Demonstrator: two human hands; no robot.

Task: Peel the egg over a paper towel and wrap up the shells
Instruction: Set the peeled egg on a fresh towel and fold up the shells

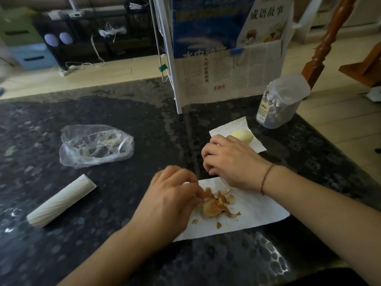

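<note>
A white paper towel lies flat on the dark stone counter, with a heap of brown eggshell pieces on its left half. My left hand rests on the towel's left edge, fingers curled and touching the shells. My right hand hovers over the towel's far edge, fingers bent down; what they pinch is hidden. The peeled pale egg lies on a second paper towel just behind my right hand.
A crumpled clear plastic bag sits to the left, and a rolled white paper tube lies nearer. A plastic jar and an upright newspaper-covered box stand at the back right. The counter edge runs along the right.
</note>
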